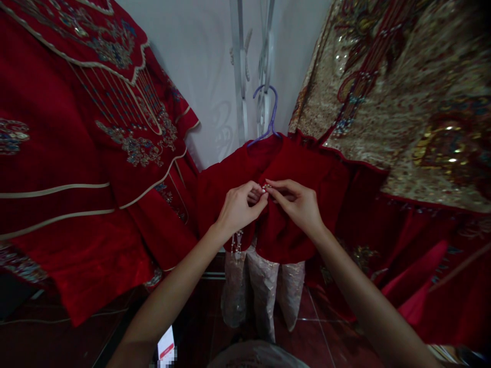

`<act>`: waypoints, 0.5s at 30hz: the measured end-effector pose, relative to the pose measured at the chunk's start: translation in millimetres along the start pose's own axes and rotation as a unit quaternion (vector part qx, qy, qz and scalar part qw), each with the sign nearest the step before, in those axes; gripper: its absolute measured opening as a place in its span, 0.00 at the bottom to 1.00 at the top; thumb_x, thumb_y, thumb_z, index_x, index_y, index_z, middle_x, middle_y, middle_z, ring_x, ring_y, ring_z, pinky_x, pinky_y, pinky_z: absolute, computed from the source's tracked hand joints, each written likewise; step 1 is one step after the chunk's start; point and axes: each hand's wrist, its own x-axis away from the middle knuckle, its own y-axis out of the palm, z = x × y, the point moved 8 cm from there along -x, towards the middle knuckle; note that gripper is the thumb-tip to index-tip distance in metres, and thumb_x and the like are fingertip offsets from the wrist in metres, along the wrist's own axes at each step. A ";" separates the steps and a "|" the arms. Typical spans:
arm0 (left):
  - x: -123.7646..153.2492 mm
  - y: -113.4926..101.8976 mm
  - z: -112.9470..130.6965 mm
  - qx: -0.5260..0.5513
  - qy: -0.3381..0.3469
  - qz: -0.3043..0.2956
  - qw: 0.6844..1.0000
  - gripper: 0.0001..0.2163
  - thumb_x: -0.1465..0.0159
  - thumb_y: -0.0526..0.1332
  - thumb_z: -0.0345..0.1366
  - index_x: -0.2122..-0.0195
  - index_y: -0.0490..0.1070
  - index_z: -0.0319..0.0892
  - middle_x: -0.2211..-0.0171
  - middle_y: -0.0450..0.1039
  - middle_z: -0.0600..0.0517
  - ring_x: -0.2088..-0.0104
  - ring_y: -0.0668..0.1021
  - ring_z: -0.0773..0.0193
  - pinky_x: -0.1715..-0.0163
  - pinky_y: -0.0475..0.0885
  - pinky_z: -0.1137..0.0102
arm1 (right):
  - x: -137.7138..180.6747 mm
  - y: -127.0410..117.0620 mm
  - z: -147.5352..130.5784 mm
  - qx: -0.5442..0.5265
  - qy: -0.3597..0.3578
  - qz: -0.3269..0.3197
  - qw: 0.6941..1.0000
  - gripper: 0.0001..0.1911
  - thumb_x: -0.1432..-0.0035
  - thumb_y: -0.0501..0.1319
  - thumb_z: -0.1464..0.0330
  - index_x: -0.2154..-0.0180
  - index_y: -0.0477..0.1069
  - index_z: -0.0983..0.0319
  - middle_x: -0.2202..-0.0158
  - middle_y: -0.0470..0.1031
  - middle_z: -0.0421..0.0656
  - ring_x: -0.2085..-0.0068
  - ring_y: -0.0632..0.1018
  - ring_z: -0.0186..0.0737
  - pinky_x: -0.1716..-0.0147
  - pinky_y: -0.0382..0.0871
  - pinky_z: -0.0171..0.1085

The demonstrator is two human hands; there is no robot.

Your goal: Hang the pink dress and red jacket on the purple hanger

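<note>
Our left hand [241, 205] and right hand [301, 202] are pinching a small shiny bead [264, 189] at the front of a red jacket [291, 237]. We are seeing the jacket hanging on a purple hanger [273, 110], covering its lower corners, between a red robe [82, 163] and gold cloth [402, 117].

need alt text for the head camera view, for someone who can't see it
A person's left hand and right hand pinch a small shiny piece at the front of a red jacket on a purple hanger. An embroidered red garment hangs at left, a glittering gold garment at right.
</note>
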 end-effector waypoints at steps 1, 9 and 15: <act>-1.3 -0.6 -0.1 -0.003 -0.003 0.004 1.000 0.05 0.40 0.60 0.37 0.67 0.69 0.40 0.71 0.76 0.52 0.72 0.79 0.69 0.71 0.75 0.75 | 1.0 0.0 0.1 -0.004 0.002 -0.001 1.000 0.13 0.43 0.62 0.63 0.56 0.77 0.59 0.57 0.78 0.44 0.59 0.79 0.40 0.65 0.78 0.36; -4.4 3.5 2.0 -0.009 -0.011 -0.008 1.000 0.04 0.42 0.61 0.35 0.69 0.69 0.40 0.73 0.76 0.53 0.73 0.79 0.68 0.72 0.75 0.76 | 0.1 -5.1 2.1 -0.063 0.041 -0.021 0.997 0.13 0.47 0.66 0.64 0.59 0.78 0.60 0.57 0.79 0.44 0.57 0.80 0.42 0.59 0.78 0.39; -3.7 4.0 4.7 -0.012 -0.007 -0.008 1.000 0.04 0.43 0.61 0.34 0.70 0.70 0.40 0.74 0.76 0.54 0.75 0.79 0.69 0.73 0.75 0.76 | -4.8 -4.6 6.4 -0.111 0.076 -0.053 0.989 0.14 0.50 0.68 0.65 0.59 0.78 0.60 0.58 0.80 0.44 0.59 0.81 0.42 0.55 0.77 0.41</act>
